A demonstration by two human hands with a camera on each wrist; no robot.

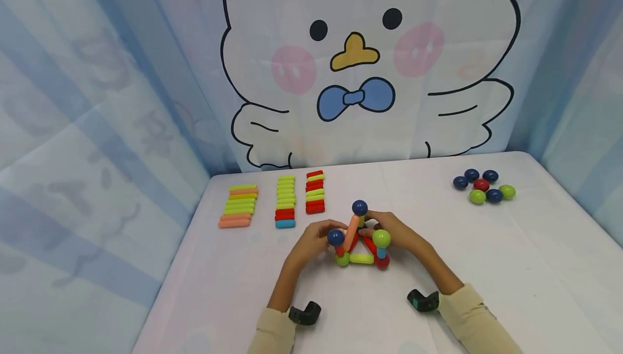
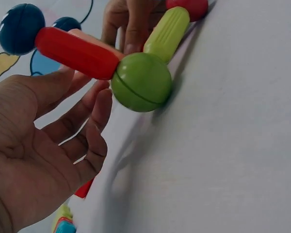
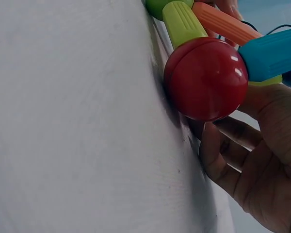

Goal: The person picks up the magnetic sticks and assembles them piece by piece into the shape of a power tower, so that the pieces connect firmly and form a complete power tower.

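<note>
A toy frame of coloured rods and balls stands on the table before me. Its front corners are a green ball [image 2: 141,81] and a red ball [image 3: 206,79], joined by a lime rod [image 1: 362,259]. Red rods run back from them. A red upright [image 2: 77,52] carries a blue ball [image 2: 22,29]; a blue upright [image 3: 274,54] carries a green ball [image 1: 382,238]. My left hand [image 1: 313,239] pinches a slanting orange rod [image 1: 350,233], its fingertips partly hidden. My right hand [image 1: 394,229] grips the rear yellow rod [image 1: 362,222], below another blue ball [image 1: 359,207].
Loose rods lie in three columns at the back left: a lime and orange column [image 1: 239,206], a mostly lime column [image 1: 285,201] and a red and lime column [image 1: 315,192]. Several loose balls [image 1: 481,185] cluster at the back right. A printed curtain [image 1: 462,127] hangs behind the table.
</note>
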